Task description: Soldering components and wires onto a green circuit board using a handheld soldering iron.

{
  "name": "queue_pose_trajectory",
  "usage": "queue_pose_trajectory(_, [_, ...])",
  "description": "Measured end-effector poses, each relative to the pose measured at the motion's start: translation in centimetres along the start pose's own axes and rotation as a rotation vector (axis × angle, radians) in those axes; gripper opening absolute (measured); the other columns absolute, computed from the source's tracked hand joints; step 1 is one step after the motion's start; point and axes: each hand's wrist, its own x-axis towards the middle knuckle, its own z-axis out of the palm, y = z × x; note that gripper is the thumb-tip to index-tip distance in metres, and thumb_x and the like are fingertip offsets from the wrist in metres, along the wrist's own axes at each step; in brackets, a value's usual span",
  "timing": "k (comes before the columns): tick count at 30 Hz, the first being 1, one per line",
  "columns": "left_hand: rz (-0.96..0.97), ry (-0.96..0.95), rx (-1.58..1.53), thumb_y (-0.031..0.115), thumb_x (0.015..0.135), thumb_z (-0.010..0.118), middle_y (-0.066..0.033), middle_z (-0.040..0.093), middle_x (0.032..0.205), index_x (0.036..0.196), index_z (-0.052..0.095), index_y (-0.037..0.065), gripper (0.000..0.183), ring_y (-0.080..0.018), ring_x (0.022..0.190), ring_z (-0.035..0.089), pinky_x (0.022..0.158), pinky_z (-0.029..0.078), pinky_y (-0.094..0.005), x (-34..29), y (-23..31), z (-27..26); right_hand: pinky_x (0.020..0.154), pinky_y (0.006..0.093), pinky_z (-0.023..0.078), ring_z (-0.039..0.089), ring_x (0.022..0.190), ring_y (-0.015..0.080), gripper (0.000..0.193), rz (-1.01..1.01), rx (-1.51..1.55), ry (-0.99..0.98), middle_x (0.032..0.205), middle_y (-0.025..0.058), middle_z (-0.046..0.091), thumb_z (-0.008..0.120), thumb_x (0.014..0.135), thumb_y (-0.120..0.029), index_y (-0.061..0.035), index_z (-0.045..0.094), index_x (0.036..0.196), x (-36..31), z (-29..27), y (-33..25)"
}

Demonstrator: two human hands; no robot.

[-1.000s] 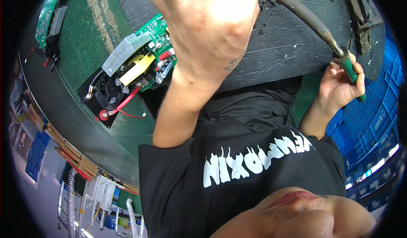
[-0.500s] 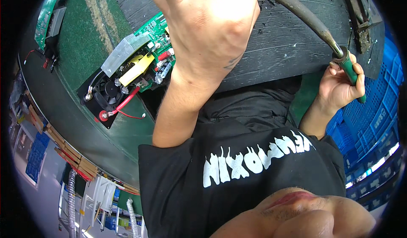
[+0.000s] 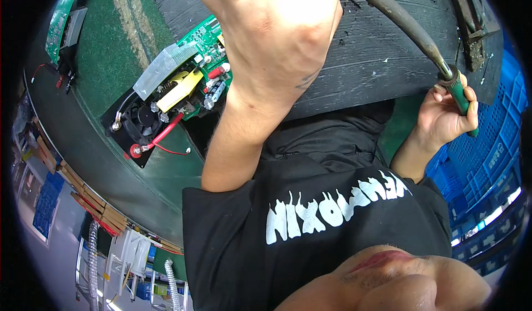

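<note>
Soldering iron (image 3: 410,31) in your right hand (image 3: 443,114), circuit board (image 3: 206,38) beside your left hand (image 3: 277,36).
Your right hand is curled closed round the iron's green handle (image 3: 458,96); the shaft slants up toward your left hand. That hand's fingertips run out of view, so I cannot tell how far open they are or what they hold. The board, with its black fan (image 3: 142,121), lies left of that hand, partly covered by it. I'd judge a light, steady grip best, left fingers clear of the tip. Against half a second ago, the iron sits slightly farther right; the board looks unmoved.
</note>
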Motion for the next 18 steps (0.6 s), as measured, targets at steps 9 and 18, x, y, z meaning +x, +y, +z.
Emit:
queue_pose_trajectory(9, [-0.006,0.005,0.006,0.004,0.059,0.068,-0.0089,0.052,0.088,0.072,0.060,0.002,0.015,-0.0249,0.089,0.045,0.077,0.031,-0.0372,-0.26,-0.67,-0.23,0.052,0.0234,0.044,0.058,0.076,0.0214,0.029,-0.010,-0.006,0.018,0.097,0.0142,0.057,0.049,0.082,-0.033,-0.0090,0.063,0.090,-0.20,0.68,0.62])
queue_pose_trajectory(18, [0.016,-0.005,0.057,0.004,0.059,0.068,-0.0063,0.053,0.086,0.070,0.059,0.005,0.014,-0.0235,0.085,0.046,0.073,0.031,-0.0357,-0.37,-0.81,-0.53,0.053,0.0233,0.044,0.058,0.076,0.0218,0.028,0.003,-0.031,-0.015,0.097,0.0143,0.058,0.049,0.082,-0.033,-0.0096,0.064,0.090,-0.13,0.71,0.77])
